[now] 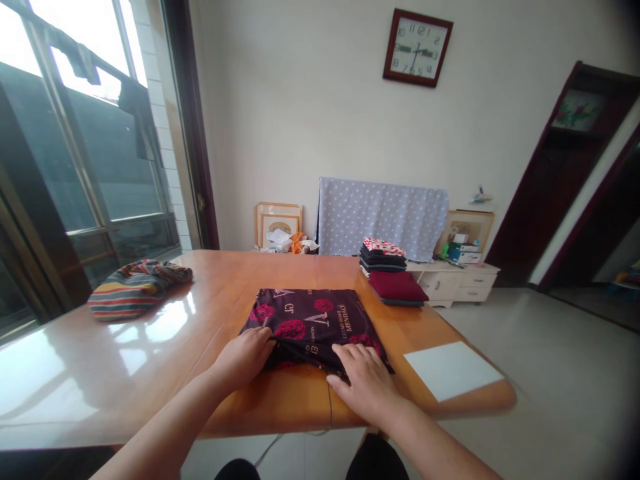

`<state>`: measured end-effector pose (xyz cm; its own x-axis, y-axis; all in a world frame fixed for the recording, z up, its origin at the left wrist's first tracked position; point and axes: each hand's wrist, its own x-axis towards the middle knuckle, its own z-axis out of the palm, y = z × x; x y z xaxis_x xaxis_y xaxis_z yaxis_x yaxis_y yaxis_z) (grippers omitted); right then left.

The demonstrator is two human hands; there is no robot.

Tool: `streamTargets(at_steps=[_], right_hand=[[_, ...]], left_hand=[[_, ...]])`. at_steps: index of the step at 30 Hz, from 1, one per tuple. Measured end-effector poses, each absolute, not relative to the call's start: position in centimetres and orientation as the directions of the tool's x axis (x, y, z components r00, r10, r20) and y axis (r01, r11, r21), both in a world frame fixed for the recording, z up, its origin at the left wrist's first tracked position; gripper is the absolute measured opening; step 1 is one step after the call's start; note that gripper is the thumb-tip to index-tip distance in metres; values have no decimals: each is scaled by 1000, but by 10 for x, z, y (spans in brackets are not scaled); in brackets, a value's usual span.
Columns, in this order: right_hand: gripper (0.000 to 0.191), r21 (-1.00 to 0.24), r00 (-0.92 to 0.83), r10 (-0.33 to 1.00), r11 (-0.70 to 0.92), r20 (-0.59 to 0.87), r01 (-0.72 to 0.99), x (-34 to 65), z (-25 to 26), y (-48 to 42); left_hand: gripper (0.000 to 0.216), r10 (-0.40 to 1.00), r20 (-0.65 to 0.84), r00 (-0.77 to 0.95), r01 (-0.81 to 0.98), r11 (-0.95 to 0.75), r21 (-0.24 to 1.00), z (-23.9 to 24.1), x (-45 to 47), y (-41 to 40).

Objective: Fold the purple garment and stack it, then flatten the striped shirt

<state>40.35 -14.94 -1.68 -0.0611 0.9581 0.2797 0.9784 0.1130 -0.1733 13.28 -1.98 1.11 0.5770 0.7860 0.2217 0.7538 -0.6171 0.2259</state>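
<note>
A folded dark purple garment [320, 320] with pink round prints and pale lettering lies flat on the wooden table, close in front of me. At its near left corner, my left hand [250, 357] is closed, with curled fingers gripping the bunched near edge. My right hand [364, 380] rests on the near right part of the cloth, fingers stretched out and thumb apart. Between the hands the near edge is rumpled and slightly raised. Which kind of clothing it is cannot be told from its folded shape.
A striped cloth bundle [137, 288] lies at the table's left. Folded clothes [384, 257] are stacked at the back right, with a dark red folded garment [399, 287] before them. A pale sheet [453, 371] lies near the right edge of the wooden table [220, 280].
</note>
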Motion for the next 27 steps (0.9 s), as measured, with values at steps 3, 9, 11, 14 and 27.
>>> streamTargets(at_steps=[3,9,11,14,27], right_hand=[[26,-132,-67,954,110,292,985,398,-20,-137],[27,-256,52,953,28,299,966,418,-21,-118],[28,-309,67,958,24,280,951,423,-20,-115],[31,-320,51,960,41,274,947,423,-18,-117],[31,-42,1,947,13,321,999,424,-29,-137]], left_hand=[[38,763,221,608,740,-645,191,15,131,-31],[42,748,260,611,753,-650,99,9,129,-54],[33,748,263,610,757,-648,85,4,130,-54],[30,760,253,598,772,-631,70,0,131,-49],[36,781,251,572,778,-613,134,4,125,-46]])
